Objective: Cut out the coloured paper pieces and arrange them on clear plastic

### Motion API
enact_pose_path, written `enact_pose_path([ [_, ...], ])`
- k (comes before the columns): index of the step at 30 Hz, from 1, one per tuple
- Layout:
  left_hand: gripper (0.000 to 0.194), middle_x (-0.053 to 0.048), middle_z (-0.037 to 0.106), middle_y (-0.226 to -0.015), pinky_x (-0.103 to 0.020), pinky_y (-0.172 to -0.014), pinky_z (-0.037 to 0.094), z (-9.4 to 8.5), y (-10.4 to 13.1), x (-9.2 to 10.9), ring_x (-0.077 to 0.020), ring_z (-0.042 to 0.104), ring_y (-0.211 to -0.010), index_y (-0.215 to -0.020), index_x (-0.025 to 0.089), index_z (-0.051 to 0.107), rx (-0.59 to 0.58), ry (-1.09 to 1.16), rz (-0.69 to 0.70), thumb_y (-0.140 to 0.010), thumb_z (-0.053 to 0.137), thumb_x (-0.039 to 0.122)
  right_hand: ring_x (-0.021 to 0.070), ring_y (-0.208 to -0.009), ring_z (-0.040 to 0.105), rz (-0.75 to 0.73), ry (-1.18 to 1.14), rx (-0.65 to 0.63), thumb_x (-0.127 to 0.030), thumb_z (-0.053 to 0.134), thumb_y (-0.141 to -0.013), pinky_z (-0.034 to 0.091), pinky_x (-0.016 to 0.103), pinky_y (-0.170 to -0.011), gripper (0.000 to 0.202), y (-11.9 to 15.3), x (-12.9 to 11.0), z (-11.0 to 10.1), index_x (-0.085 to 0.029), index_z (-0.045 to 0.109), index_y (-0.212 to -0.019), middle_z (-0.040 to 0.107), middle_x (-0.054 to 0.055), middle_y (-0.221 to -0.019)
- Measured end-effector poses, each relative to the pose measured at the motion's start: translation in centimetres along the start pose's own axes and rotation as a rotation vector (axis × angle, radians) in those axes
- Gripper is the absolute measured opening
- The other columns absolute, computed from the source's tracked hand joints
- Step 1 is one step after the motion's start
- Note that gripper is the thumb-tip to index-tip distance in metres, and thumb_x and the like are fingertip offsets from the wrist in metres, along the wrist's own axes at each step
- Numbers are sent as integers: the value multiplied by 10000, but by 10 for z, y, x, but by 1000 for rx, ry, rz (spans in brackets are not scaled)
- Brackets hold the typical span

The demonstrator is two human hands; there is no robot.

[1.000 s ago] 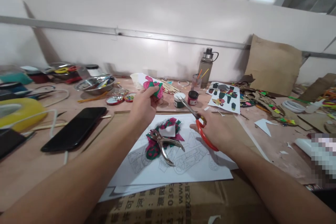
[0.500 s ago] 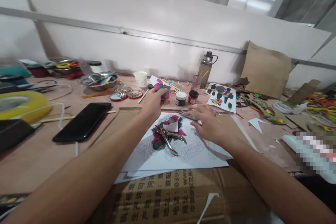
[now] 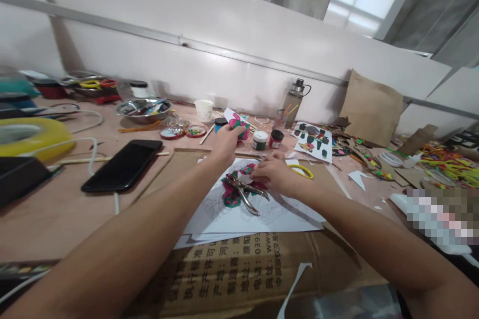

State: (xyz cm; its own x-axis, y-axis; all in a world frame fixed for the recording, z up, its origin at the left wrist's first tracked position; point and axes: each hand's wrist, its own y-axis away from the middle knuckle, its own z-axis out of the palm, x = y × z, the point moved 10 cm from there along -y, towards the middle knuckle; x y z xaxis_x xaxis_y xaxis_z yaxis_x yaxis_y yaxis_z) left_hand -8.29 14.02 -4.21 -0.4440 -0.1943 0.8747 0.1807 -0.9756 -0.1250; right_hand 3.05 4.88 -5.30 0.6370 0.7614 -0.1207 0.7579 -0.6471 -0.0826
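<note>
My left hand (image 3: 225, 143) pinches a pink and green painted paper piece (image 3: 239, 125) above the back of the white drawing sheets (image 3: 295, 219). Over the sheets, my right hand (image 3: 275, 173) has its fingers bent together at the edge of a small pile of pink and green paper cut-outs (image 3: 232, 201), partly covering it. A silver hand-held hole punch (image 3: 245, 193) lies across this pile. Just beyond my right hand shows the yellow handle loop of scissors (image 3: 305, 172); their other parts are hidden behind the hand.
Brown cardboard (image 3: 224, 279) lies under the sheets. Paint jars (image 3: 259, 140), a paper cup (image 3: 204, 110), a bottle (image 3: 294, 102) and a metal bowl (image 3: 142, 112) stand farther back. A phone (image 3: 122, 165) and yellow tape (image 3: 33, 137) lie left; paper scraps (image 3: 358, 179) lie right.
My right hand has moved left from the scissors to the cut-outs, leaving the yellow handle in view. The left hand still holds its painted piece. The camera view has shifted slightly.
</note>
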Motion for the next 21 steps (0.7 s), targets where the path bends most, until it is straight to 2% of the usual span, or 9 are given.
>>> enact_pose_path([
  [3,178,37,536,-594,-210,-478,397,1,1,-1,-96,483,-551,-630,177,568,-1,-6,-4,-565,732,200,192,-899,594,32,-89,107,-77,626,-886,292,380,-917,177,1,4,-5,-177,770,-866,751,80,-943],
  [6,185,36,545,-604,-208,-480,400,1,1,-2,-96,487,-554,-636,178,569,2,-12,-6,-556,735,196,205,-938,595,143,-257,290,-84,631,-876,323,387,-958,139,7,17,-21,-156,747,-851,735,94,-954],
  [8,183,34,553,-609,-208,-481,403,0,0,-4,-97,493,-555,-639,178,572,1,-16,-8,-557,734,195,204,-950,596,215,-323,371,-125,584,-914,377,368,-941,151,14,28,-31,-148,732,-899,722,105,-993],
  [11,177,31,559,-604,-210,-489,412,-1,-2,-6,-97,502,-551,-642,176,578,-3,-22,-19,-563,735,194,186,-898,616,333,-459,416,-199,508,-948,460,334,-863,200,30,50,-40,-149,702,-952,701,85,-984],
  [14,184,26,575,-607,-215,-509,430,-2,-2,-9,-96,511,-550,-650,171,589,-9,-26,-30,-564,751,190,157,-767,627,419,-620,375,-269,476,-944,521,302,-752,233,54,66,-45,-143,669,-911,659,43,-848],
  [17,201,23,576,-597,-214,-500,416,-2,-2,-13,-98,514,-544,-643,169,588,-16,-25,-40,-568,772,198,121,-655,593,411,-737,207,-383,582,-897,518,246,-648,259,84,57,-51,-145,658,-828,613,6,-737],
  [19,215,20,570,-581,-212,-478,390,-2,-2,-15,-99,511,-533,-629,169,580,-25,-25,-50,-566,783,199,104,-601,570,320,-907,-292,-435,667,-847,485,213,-602,306,106,19,-27,-137,667,-775,605,-3,-669],
  [21,227,18,569,-575,-212,-467,376,-1,-1,-18,-98,508,-522,-623,169,576,-37,-24,-62,-559,793,194,119,-651,606,248,-965,-748,-437,676,-859,492,222,-646,311,142,-17,-13,-128,720,-863,657,20,-720],
])
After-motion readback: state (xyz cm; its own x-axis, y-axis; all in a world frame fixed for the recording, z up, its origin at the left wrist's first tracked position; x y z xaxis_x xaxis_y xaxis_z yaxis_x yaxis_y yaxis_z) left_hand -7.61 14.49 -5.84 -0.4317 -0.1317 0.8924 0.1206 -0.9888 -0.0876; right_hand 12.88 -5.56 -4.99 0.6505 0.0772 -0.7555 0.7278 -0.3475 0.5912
